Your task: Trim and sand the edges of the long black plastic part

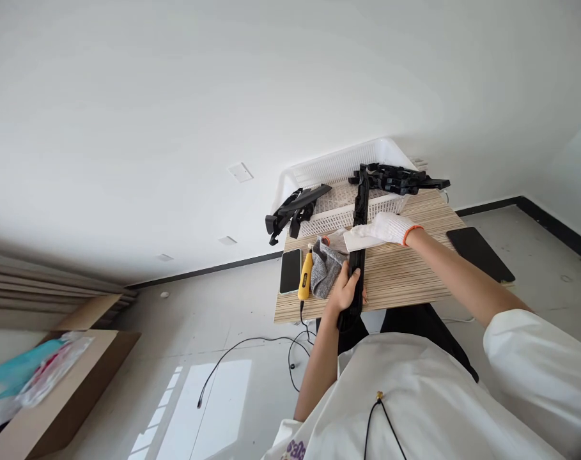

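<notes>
My bare left hand (pixel 344 291) is wrapped round the lower part of a long black plastic strip (pixel 361 207). The strip points away from me across the wooden table, and its far end reaches over the white basket. In a white knitted glove with an orange cuff, my right hand (pixel 385 229) is closed on a flat white piece (pixel 360 241), whose exact kind I cannot make out. That piece lies across the strip, just beyond my left hand. A grey cloth (pixel 325 267) and a yellow corded hand tool (pixel 305 276) lie left of the strip.
Behind the work stands a white plastic basket (pixel 335 158); black plastic parts (pixel 400 179) rest on its right side and more parts (pixel 297 207) on its left. A phone (pixel 291 271) lies at the table's left edge, a dark flat tablet-like thing (pixel 479 254) at the right. A black cable (pixel 256 338) trails over the floor.
</notes>
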Available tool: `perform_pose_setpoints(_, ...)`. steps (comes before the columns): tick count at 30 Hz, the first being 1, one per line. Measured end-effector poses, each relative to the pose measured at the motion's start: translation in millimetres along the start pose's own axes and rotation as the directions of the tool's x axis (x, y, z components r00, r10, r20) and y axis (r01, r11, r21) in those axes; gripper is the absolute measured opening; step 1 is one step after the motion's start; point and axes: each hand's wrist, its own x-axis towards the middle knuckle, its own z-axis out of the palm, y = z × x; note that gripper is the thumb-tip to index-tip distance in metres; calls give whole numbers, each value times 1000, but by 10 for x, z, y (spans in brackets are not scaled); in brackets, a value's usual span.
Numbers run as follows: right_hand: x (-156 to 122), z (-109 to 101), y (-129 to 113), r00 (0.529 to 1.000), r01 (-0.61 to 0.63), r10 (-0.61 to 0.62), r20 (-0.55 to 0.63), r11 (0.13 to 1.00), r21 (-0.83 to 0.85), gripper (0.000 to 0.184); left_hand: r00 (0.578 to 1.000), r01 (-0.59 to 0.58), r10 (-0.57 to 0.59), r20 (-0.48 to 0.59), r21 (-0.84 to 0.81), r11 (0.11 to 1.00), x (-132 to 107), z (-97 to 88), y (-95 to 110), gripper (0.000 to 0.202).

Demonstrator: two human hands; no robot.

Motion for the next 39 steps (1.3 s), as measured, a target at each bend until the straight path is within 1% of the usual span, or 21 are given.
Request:
perform_pose_setpoints(3,-93,7,1,991,3,6,133,998,-63,64,1000,-18,18,15,20,1000,-3,-1,-5,49)
perform_pose_setpoints(6,-188,-28,14,987,9,3,159,997,-75,55,999,-25,24,22,50,998,-13,9,-6,48)
perform_pose_setpoints(8,-244,-58,38,989,-35,50,139,994,-105,52,999,-35,33,30,65,997,-13,15,-13,48)
perform_pose_setpoints(11,-310,-89,105,991,-94,107,82,985,-142,55,998,-47,44,45,70,996,-1,15,-34,48)
perform_pose_setpoints(14,-363,-94,182,995,-79,86,45,987,-138,56,998,-47,44,54,63,997,9,9,-49,48)
perform_pose_setpoints(16,-393,-95,216,996,-74,81,42,987,-142,53,997,-50,47,56,61,997,7,8,-51,48)
perform_pose_setpoints(19,-427,-120,227,993,-104,113,46,980,-170,54,996,-52,48,70,61,997,3,10,-56,51)
perform_pose_setpoints(22,-449,-190,226,988,-138,150,43,969,-207,54,996,-51,47,81,58,997,9,14,-83,56)
perform_pose_setpoints(25,-478,-294,248,980,-190,199,12,949,-251,56,996,-52,48,70,63,997,21,16,-116,62)
perform_pose_setpoints(27,-515,-354,245,974,-219,225,-2,946,-241,59,997,-53,49,66,59,997,26,16,-123,64)
perform_pose_setpoints(29,-563,-370,180,968,-248,250,-4,956,-155,65,995,-72,68,73,52,996,23,17,-111,62)
perform_pose_setpoints(31,-605,-323,28,969,-247,247,-6,969,-26,71,992,-100,96,78,51,994,15,20,-90,59)
perform_pose_setpoints(32,-617,-278,-78,978,-209,209,-16,978,17,71,992,-109,105,76,55,993,10,22,-81,59)
perform_pose_setpoints(33,-621,-224,-197,984,-179,179,-23,984,16,71,991,-114,109,73,61,992,5,24,-74,59)
perform_pose_setpoints(34,-618,-166,-321,986,-166,165,-36,986,-15,73,991,-115,111,70,67,991,1,25,-72,60)
perform_pose_setpoints(36,-593,-63,-551,976,-212,203,-75,968,-135,78,992,-117,113,59,81,990,-4,27,-81,62)
perform_pose_setpoints(39,-542,6,-760,968,-248,227,-108,930,-270,88,992,-125,123,31,98,987,-3,24,-110,65)
